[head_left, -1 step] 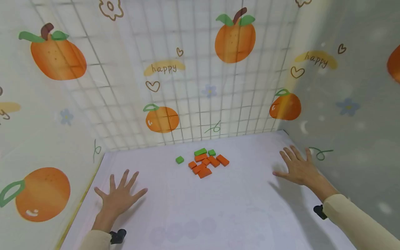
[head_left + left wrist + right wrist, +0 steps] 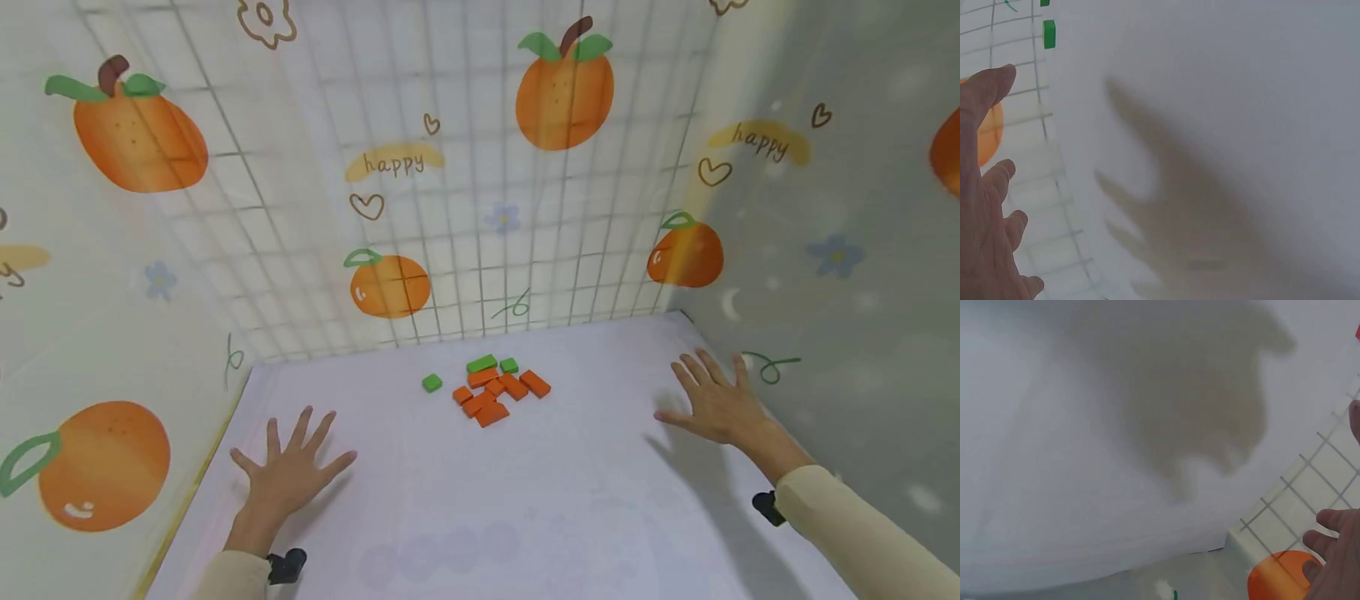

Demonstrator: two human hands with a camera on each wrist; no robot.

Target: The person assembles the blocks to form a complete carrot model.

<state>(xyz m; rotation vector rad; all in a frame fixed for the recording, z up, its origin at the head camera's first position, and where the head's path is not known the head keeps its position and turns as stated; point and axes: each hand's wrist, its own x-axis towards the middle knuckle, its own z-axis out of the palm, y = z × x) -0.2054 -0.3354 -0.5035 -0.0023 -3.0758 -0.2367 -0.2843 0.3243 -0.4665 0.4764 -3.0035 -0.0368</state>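
Note:
A loose cluster of several orange blocks (image 2: 491,414) lies on the white tabletop (image 2: 480,492), toward the back in the head view. Two green blocks, one long (image 2: 482,364) and one small (image 2: 509,366), sit behind them. A third green block (image 2: 432,383) lies a little apart on the left. My left hand (image 2: 285,479) hovers over the left side of the table, fingers spread, holding nothing. Over the right side, my right hand (image 2: 716,408) is also spread and holds nothing. Both hands are apart from the blocks, and each casts a shadow on the table.
Behind the table rises a wire grid (image 2: 465,250) covered by a sheet printed with oranges and "happy" lettering. Similar sheets hang on the left (image 2: 97,333) and right (image 2: 885,350). Dark devices are strapped at both wrists, below cream sleeves (image 2: 862,517).
In the head view my left hand has shifted very slightly to the right. The right hand and the blocks look the same.

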